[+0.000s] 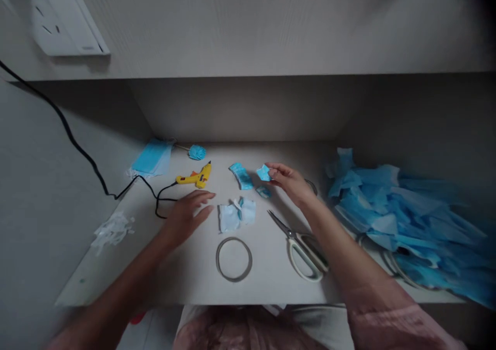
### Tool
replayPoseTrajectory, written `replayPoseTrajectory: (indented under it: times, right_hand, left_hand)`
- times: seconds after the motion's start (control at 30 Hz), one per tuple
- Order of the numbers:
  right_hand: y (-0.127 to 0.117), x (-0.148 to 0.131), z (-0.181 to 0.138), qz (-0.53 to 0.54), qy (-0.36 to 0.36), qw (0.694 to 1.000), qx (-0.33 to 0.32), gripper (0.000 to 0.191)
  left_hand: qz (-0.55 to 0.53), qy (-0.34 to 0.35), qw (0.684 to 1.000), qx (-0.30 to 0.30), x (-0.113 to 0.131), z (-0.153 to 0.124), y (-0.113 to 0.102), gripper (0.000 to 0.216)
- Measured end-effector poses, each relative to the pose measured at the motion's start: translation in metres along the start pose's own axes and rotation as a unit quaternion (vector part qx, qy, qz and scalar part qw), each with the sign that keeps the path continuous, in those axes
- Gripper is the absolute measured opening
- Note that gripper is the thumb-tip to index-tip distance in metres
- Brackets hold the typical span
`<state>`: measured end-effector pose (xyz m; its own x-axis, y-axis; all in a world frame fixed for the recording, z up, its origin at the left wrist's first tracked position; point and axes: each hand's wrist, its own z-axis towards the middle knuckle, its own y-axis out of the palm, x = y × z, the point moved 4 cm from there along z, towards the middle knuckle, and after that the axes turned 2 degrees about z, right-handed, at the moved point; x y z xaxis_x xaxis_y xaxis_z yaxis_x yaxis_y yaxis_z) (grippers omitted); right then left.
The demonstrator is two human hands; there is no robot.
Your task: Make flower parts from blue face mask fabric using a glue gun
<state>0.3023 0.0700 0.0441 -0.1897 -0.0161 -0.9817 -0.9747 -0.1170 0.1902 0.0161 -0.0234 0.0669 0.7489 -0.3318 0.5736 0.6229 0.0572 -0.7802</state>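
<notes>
Between the thumb and fingers of my right hand [287,180] is a small light-blue fabric piece [264,173], held just above the table. Below it lies a small folded blue piece [263,191], and to its left a blue fabric strip [242,176]. My left hand [189,210] hovers over the table with fingers apart and nothing in them. Nearest to it are a yellow glue gun [196,176] and a pale-blue cut fabric piece [229,218]. Scissors [296,244] with white handles lie partly spread below my right hand, and a wire ring [217,262] rests at the front.
A heap of blue mask fabric [399,205] covers the right side. At the back left are stacked face masks [152,156] and a blue fabric flower [197,152] on a stick. White scraps [113,229] lie left. A black cord [73,138] crosses to a wall socket [58,25]; a shelf [271,35] overhangs.
</notes>
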Motion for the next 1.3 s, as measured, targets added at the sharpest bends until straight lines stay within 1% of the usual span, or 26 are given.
replayPoseTrajectory:
  times: [0.13, 0.2, 0.3, 0.4, 0.47, 0.53, 0.63, 0.77, 0.83, 0.9, 1.03, 1.1, 1.2, 1.3]
  right_hand:
    - [-0.001, 0.012, 0.012, 0.056, 0.029, 0.998, -0.016, 0.033]
    - [-0.003, 0.016, 0.016, 0.061, 0.035, 0.997, -0.021, 0.032]
    - [-0.006, 0.02, 0.018, 0.063, 0.041, 0.997, -0.03, 0.03]
    - [-0.008, 0.025, 0.018, 0.078, 0.053, 0.995, -0.025, 0.029]
    - [-0.01, 0.029, 0.017, 0.087, 0.058, 0.994, -0.015, 0.028]
    - [-0.011, 0.033, 0.016, 0.095, 0.063, 0.993, -0.004, 0.028]
    - [-0.011, 0.036, 0.014, 0.11, 0.068, 0.992, 0.0, 0.027]
    - [-0.01, 0.036, 0.012, 0.123, 0.063, 0.99, -0.003, 0.028]
    - [-0.01, 0.036, 0.012, 0.128, 0.057, 0.99, -0.004, 0.028]
    - [-0.01, 0.035, 0.012, 0.136, 0.051, 0.989, -0.004, 0.029]
    - [-0.011, 0.033, 0.014, 0.151, 0.041, 0.988, 0.0, 0.034]
    - [-0.011, 0.03, 0.014, 0.14, 0.02, 0.99, 0.002, 0.035]
    - [-0.009, 0.02, 0.013, 0.103, -0.038, 0.994, 0.009, 0.036]
    - [-0.005, 0.011, 0.01, 0.081, -0.09, 0.993, 0.015, 0.035]
  left_hand:
    - [-0.053, 0.025, 0.998, -0.03, 0.0, 0.054, 0.04, 0.027]
    - [-0.052, 0.022, 0.998, -0.016, -0.005, 0.074, 0.053, 0.026]
    - [-0.028, 0.02, 0.999, 0.0, -0.01, 0.088, 0.065, 0.022]
    - [-0.004, 0.017, 1.0, -0.011, -0.011, 0.092, 0.071, 0.02]
    - [0.02, -0.005, 0.999, -0.024, -0.013, 0.094, 0.074, 0.02]
    - [0.052, -0.044, 0.997, -0.032, -0.016, 0.099, 0.075, 0.018]
    - [0.088, -0.091, 0.992, -0.019, -0.022, 0.112, 0.073, 0.016]
    - [0.11, -0.108, 0.988, 0.016, -0.028, 0.136, 0.067, 0.023]
    - [0.113, -0.114, 0.987, 0.016, -0.031, 0.147, 0.068, 0.025]
    - [0.108, -0.12, 0.987, 0.004, -0.034, 0.155, 0.073, 0.022]
    - [0.072, -0.122, 0.99, -0.008, -0.035, 0.161, 0.085, 0.014]
    - [0.039, -0.117, 0.992, -0.008, -0.032, 0.162, 0.087, 0.012]
    - [-0.03, -0.098, 0.995, -0.016, -0.021, 0.161, 0.08, 0.013]
    - [-0.114, -0.068, 0.99, -0.041, -0.001, 0.159, 0.068, 0.016]
